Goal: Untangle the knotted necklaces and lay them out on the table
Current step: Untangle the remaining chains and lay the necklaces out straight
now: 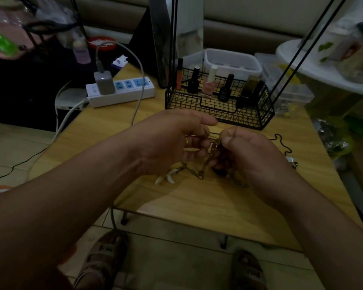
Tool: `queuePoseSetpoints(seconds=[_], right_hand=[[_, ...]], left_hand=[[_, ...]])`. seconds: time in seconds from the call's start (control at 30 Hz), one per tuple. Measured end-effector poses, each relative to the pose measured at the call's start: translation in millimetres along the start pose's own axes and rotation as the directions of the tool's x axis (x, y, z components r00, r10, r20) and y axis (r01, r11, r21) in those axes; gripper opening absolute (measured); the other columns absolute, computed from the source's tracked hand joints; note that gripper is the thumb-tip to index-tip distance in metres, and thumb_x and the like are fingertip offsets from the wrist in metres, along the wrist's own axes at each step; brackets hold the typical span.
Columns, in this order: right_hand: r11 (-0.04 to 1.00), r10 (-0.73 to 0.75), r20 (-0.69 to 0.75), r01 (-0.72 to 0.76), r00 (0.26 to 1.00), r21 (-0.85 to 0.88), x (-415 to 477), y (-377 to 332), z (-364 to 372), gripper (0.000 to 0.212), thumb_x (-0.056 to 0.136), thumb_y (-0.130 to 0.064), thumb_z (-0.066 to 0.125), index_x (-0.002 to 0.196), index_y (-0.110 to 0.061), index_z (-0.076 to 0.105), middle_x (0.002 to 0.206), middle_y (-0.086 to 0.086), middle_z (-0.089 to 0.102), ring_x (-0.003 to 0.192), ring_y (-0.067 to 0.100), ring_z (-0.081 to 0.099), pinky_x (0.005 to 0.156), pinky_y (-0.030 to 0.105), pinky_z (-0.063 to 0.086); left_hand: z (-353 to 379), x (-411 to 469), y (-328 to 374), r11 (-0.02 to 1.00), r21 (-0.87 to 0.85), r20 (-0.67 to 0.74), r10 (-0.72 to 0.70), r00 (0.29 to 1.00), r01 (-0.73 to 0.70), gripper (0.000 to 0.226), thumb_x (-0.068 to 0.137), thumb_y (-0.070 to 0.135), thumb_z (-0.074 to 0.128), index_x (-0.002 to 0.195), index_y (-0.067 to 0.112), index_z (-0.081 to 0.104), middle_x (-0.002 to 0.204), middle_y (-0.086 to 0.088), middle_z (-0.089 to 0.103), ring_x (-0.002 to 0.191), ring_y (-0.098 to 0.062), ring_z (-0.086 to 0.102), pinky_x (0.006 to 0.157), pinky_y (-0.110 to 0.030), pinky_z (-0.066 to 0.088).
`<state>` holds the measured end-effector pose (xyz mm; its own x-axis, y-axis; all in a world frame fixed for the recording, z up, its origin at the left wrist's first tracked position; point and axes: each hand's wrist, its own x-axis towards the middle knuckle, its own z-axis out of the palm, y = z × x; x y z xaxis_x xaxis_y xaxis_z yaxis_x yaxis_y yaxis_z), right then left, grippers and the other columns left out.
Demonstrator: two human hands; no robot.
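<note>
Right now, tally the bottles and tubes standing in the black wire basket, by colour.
Black bottles: 3
Pink bottle: 1
Olive-capped bottle: 1 (dimly lit)
Orange tube: 1
Total: 6

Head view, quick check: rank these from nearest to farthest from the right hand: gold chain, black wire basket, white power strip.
1. gold chain: pinched in the right hand, hanging down to the table.
2. black wire basket: just beyond the hand, towards the table's back.
3. white power strip: far-left corner of the table.
</note>
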<state>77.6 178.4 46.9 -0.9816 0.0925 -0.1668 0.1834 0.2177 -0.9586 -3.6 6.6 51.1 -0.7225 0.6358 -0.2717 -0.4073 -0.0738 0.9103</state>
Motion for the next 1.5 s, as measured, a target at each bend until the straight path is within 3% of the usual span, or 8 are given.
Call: queuePoseSetpoints(seconds=[0.3, 0.63, 0.73, 0.83, 1.13, 1.33, 1.43, 1.5], right_hand=[[1.0, -0.024, -0.011, 0.024, 1.0, 0.003, -0.8, -1.1, -3.4, 0.019, 0.104, -0.014, 0.047, 0.095, -0.012, 0.064, 0.076, 0.001, 0.069, 0.072, 0.019, 0.068, 0.072, 0.04, 0.054], [0.995, -0.041, 0.038, 0.037, 0.998, 0.097, 1.4, 7.1, -2.4, 0.015, 0.098, -0.02, 0.052, 0.092, -0.012, 0.064, 0.081, 0.008, 0.07, 0.076, 0.023, 0.067, 0.074, 0.042, 0.051], [0.995, -0.036, 0.038, 0.032, 0.999, 0.093, 0.9, 6.9, -2.7, 0.019, 0.104, -0.013, 0.047, 0.093, -0.012, 0.063, 0.083, 0.009, 0.07, 0.078, 0.024, 0.067, 0.076, 0.044, 0.05], [0.996, -0.035, 0.041, 0.031, 0.999, 0.085, 0.7, 5.0, -3.0, 0.02, 0.105, -0.013, 0.046, 0.095, -0.011, 0.063, 0.085, 0.011, 0.071, 0.079, 0.024, 0.068, 0.076, 0.043, 0.051], [0.998, -0.056, -0.031, 0.055, 0.998, -0.038, 0.8, 5.6, 0.4, 0.021, 0.1, -0.017, 0.053, 0.085, -0.022, 0.066, 0.091, 0.008, 0.076, 0.081, 0.021, 0.067, 0.075, 0.041, 0.052], [0.983, -0.035, -0.046, 0.043, 0.998, 0.181, 7.6, 11.7, 3.3, 0.014, 0.099, -0.015, 0.052, 0.088, -0.018, 0.061, 0.085, 0.003, 0.07, 0.079, 0.015, 0.067, 0.072, 0.037, 0.049], [0.968, -0.021, -0.037, 0.029, 0.999, 0.25, 9.0, 11.9, 8.7, 0.014, 0.101, -0.006, 0.05, 0.095, -0.014, 0.06, 0.082, 0.004, 0.069, 0.075, 0.014, 0.066, 0.069, 0.034, 0.048], [0.94, -0.021, -0.016, 0.025, 1.0, 0.34, 8.3, 8.6, 10.4, 0.015, 0.101, -0.001, 0.047, 0.102, -0.012, 0.058, 0.079, 0.004, 0.068, 0.075, 0.015, 0.065, 0.069, 0.032, 0.048]], left_hand=[[-4.6, -5.2, 2.2, 0.896, 0.442, 0.087, -0.003, 0.996, -0.036, 0.015, 0.101, 0.002, 0.057, 0.098, 0.009, 0.07, 0.096, -0.019, 0.073, 0.089, -0.02, 0.07, 0.084, -0.031, 0.061], [-4.7, -9.2, -0.4, 0.866, 0.49, 0.144, 0.038, 0.989, -0.105, 0.011, 0.098, -0.001, 0.063, 0.108, 0.001, 0.066, 0.105, -0.022, 0.076, 0.09, -0.024, 0.073, 0.085, -0.032, 0.062], [-4.0, -9.8, -1.1, 0.826, 0.548, 0.13, 0.072, 0.989, -0.132, 0.006, 0.098, 0.005, 0.066, 0.104, 0.006, 0.068, 0.099, -0.018, 0.077, 0.089, -0.024, 0.074, 0.083, -0.036, 0.063], [-4.3, -10.8, -0.9, 0.805, 0.578, 0.113, 0.085, 0.99, -0.135, 0.005, 0.101, 0.011, 0.063, 0.1, 0.011, 0.068, 0.091, -0.004, 0.077, 0.084, -0.014, 0.073, 0.074, -0.025, 0.058], [-2.1, -6.9, -7.1, 0.836, 0.542, 0.018, 0.094, 0.995, -0.089, 0.007, 0.104, 0.014, 0.059, 0.101, 0.009, 0.062, 0.075, -0.007, 0.072, 0.072, -0.019, 0.067, 0.068, -0.029, 0.056], [1.6, -8.4, -9.4, 0.622, 0.766, 0.05, 0.197, 0.979, -0.164, 0.008, 0.105, 0.017, 0.057, 0.108, 0.021, 0.063, 0.081, 0.001, 0.073, 0.071, -0.005, 0.071, 0.061, -0.018, 0.056], [2.9, -5.8, -16.6, 0.437, 0.885, 0.036, 0.281, 0.959, -0.161, 0.012, 0.105, 0.022, 0.056, 0.098, 0.029, 0.063, 0.083, 0.008, 0.069, 0.074, -0.006, 0.069, 0.068, -0.035, 0.061], [2.6, -4.9, -17.2, 0.42, 0.892, 0.023, 0.32, 0.947, -0.164, 0.013, 0.105, 0.023, 0.056, 0.094, 0.029, 0.061, 0.084, 0.007, 0.067, 0.075, -0.008, 0.067, 0.072, -0.043, 0.061]])
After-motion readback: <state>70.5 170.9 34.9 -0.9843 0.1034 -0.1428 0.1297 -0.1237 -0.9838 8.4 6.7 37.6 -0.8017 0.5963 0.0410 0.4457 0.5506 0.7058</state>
